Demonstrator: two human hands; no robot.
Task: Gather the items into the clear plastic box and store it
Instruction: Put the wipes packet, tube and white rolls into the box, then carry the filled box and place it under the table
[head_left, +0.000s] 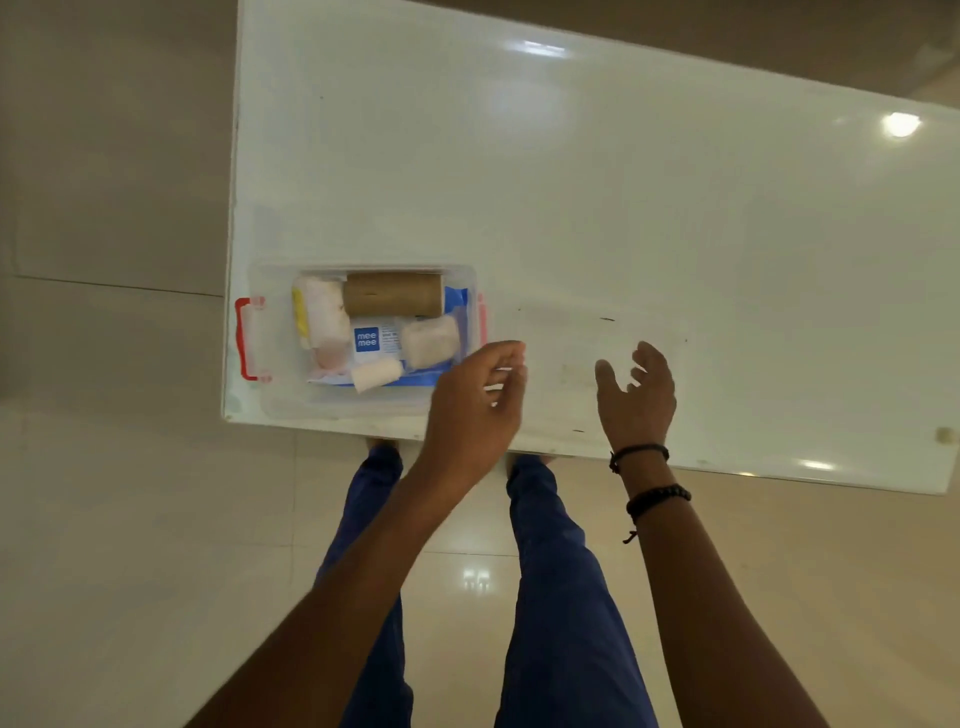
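Note:
The clear plastic box (280, 400) with red handles (241, 338) stands at the near left corner of the white table (571, 182). Inside lie a brown cardboard roll (392, 294), white gauze rolls (430, 340), a small blue-and-white "mee mee" carton (371, 340), a yellow item (300, 312) and a blue sheet (460, 306). A faint transparent lid (566, 338) seems to lie flat on the table just right of the box. My left hand (475, 405) hovers with curled fingers at the box's right end, by the lid's left edge. My right hand (636, 395) is spread over the lid's right part.
The table's near edge (727, 465) runs just in front of my wrists. Glossy beige floor tiles (130, 519) surround the table, and my legs in blue trousers (561, 571) stand close against its edge. Black bead bracelets (657, 499) circle my right wrist.

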